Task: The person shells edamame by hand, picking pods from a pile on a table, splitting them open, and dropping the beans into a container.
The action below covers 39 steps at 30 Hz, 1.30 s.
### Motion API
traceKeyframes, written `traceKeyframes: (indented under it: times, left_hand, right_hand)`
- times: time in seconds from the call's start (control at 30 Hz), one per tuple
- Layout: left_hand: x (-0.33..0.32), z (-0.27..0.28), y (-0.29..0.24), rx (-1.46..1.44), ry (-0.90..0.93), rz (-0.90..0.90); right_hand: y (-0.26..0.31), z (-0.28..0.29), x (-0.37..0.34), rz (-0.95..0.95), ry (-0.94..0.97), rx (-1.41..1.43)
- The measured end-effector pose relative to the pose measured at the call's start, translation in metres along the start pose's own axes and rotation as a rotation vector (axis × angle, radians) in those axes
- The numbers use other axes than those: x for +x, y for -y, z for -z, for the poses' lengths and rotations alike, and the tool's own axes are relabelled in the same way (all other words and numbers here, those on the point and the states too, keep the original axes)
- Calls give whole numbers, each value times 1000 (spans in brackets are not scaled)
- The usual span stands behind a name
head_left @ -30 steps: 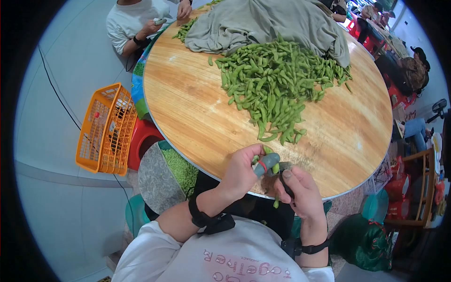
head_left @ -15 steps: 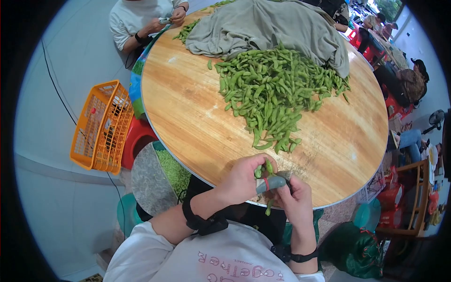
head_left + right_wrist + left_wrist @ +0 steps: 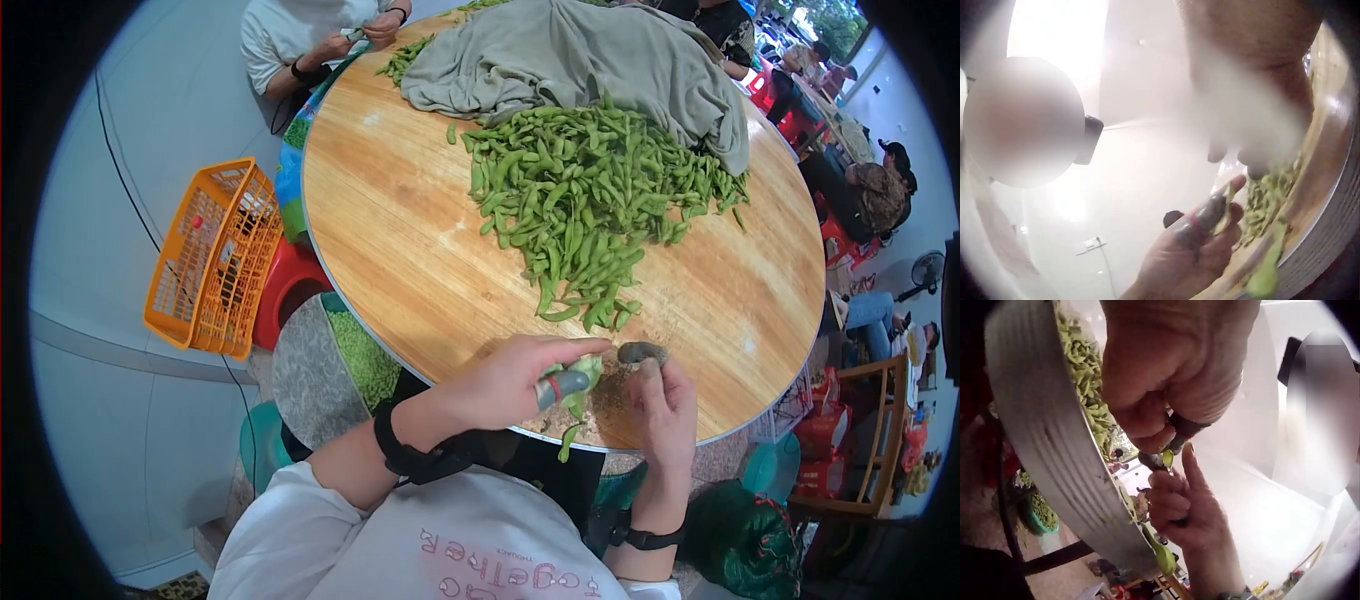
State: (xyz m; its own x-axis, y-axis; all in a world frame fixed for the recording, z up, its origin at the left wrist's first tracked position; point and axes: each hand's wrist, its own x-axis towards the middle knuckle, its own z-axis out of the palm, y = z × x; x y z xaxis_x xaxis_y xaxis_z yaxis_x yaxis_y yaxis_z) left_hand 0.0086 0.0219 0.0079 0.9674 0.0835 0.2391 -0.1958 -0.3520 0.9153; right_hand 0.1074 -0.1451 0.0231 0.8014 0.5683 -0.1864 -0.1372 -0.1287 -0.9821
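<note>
My left hand (image 3: 505, 385) holds green soybean pods (image 3: 585, 375) over the near table edge, its index finger stretched toward the right hand. A grey cover with a red band (image 3: 565, 385) is on its thumb. One more pod (image 3: 568, 440) hangs below this hand, also large in the right wrist view (image 3: 1263, 278). Just right of it is my right hand (image 3: 663, 405), fingers curled and thumb close to a dark grey finger cover (image 3: 640, 352). Whether anything lies inside its curled fingers I cannot tell. A large heap of pods (image 3: 570, 200) lies on the round wooden table (image 3: 390, 240).
A grey-green cloth (image 3: 570, 60) drapes over the heap's far side. Below left, shelled green beans (image 3: 362, 350) fill a container partly covered by a grey round board (image 3: 318, 365). An orange crate (image 3: 215, 260) stands by a red stool (image 3: 285, 295). Another person (image 3: 295, 45) works across the table.
The hands were together around the pods and have now drawn apart, the right moving rightward. The left index finger has straightened. The pods stay with the left hand, one dangling throughout.
</note>
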Motion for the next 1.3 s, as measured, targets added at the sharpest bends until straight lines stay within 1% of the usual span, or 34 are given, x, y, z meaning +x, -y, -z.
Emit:
traceKeyframes:
  times: [0.03,0.1,0.13,0.17,0.23,0.27,0.33,0.37,0.43,0.47,0.5,0.53,0.57,0.6,0.63,0.67,0.7,0.73,0.77,0.8,0.83,0.87,0.9,0.93,0.97,1.0,1.03,1.1,1.13,1.17,1.2,1.23,1.27,1.3]
  left_hand:
    - [-1,1,-6,-1,-2,1]
    - [-2,4,-26,68,78,231]
    - [-2,5,-28,73,69,250]
    - [-2,8,-27,72,67,250]
    - [-8,15,-21,51,74,195]
    - [-12,16,-12,51,75,197]
    - [-19,18,5,196,122,-392]
    - [-21,18,9,195,122,-392]
    - [-20,18,6,40,8,-392]
    - [-22,16,8,40,3,-391]
    - [-24,12,10,-128,-60,-229]
    - [-27,11,11,-296,-121,-65]
    - [-30,12,14,-297,-124,-65]
    - [-31,16,14,-412,-189,98]
    - [-32,22,15,-524,-254,261]
    - [-34,31,14,-650,-349,333]
    - [-35,35,12,-650,-352,336]
    - [-36,38,11,-739,-379,351]
    - [-36,39,9,-830,-405,364]
    - [-38,38,14,-822,-322,388]
    - [-40,35,14,-819,-323,386]
    - [-40,31,12,-789,-307,394]
    - [-37,28,10,-759,-292,402]
    - [-35,27,9,-756,-294,403]
    - [-34,24,9,-780,-303,408]
    - [-34,21,8,-803,-312,419]
    - [-32,19,6,-799,-312,425]
    - [-25,16,3,-816,-372,389]
    - [-22,13,3,-812,-371,388]
    - [-21,9,4,-851,-414,398]
    - [-19,6,4,-890,-459,407]
    - [-18,3,4,-885,-465,406]
    - [-17,1,3,-975,-402,382]
    - [-16,-2,3,-1062,-335,359]
  right_hand:
    - [0,-6,-1,-1,2,-1]
    - [-2,-22,-5,136,176,-71]
    - [-1,-24,-6,135,177,-71]
    - [1,-25,-8,59,175,28]
    - [2,-27,-13,-101,171,225]
    - [0,-28,-15,-103,171,226]
    - [-5,-30,-17,-373,300,637]
    - [-8,-32,-16,-373,299,636]
    - [-11,-37,-15,-433,377,861]
    - [-8,-41,-14,-423,340,839]
    - [-7,-44,-10,-426,343,837]
    - [-5,-46,-7,-352,290,691]
    - [-5,-47,-3,-278,236,545]
    - [-5,-38,2,-192,336,408]
    - [-2,-32,8,-192,338,405]
    - [1,-27,15,55,485,60]
    - [4,-27,21,302,617,-287]
    - [13,-32,28,370,423,-668]
    - [15,-37,34,367,420,-667]
    - [16,-42,41,459,269,-940]
    - [17,-48,43,548,107,-1205]
    - [22,-55,41,485,110,-1282]
    - [20,-56,41,488,109,-1279]
    - [16,-57,41,533,111,-1315]
    - [11,-57,42,578,116,-1349]
    - [8,-57,45,575,122,-1343]
    - [5,-56,50,585,104,-1320]
    - [6,-54,53,602,77,-1293]
    - [7,-53,49,604,59,-1229]
    - [6,-51,46,606,44,-1164]
    - [4,-49,43,611,45,-1161]
    - [0,-45,39,526,87,-844]
    - [-3,-43,35,435,127,-528]
    - [-4,-44,29,437,133,-521]
